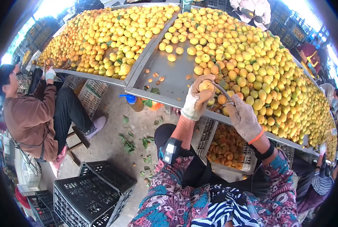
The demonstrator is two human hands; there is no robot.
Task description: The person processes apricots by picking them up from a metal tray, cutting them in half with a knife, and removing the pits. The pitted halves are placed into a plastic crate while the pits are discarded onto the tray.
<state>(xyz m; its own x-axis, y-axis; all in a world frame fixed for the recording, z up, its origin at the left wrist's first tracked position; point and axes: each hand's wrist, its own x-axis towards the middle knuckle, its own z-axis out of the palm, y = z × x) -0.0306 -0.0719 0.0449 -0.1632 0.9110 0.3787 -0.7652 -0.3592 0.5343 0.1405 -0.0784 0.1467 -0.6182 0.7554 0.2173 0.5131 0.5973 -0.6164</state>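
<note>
My left hand (195, 99), in a white and tan glove, is closed around a yellow-orange apricot (206, 86) above the table's front edge. Just to its right, my right hand (245, 119), in a tan knit glove, grips a thin curved metal tool (224, 92) that arcs over toward the apricot. The working part of the tool is small and partly hidden by the fingers. Both hands are over the steel sorting table (165, 77), where a large heap of apricots (252, 64) spreads to the right and back.
Below the table edge stands a crate (249, 160) holding apricot halves. Black crates (85, 195) are stacked on the leaf-strewn floor at lower left. A seated person (32, 113) works at the left. A jug with a blue top (133, 100) stands under the table. More people work at the far side.
</note>
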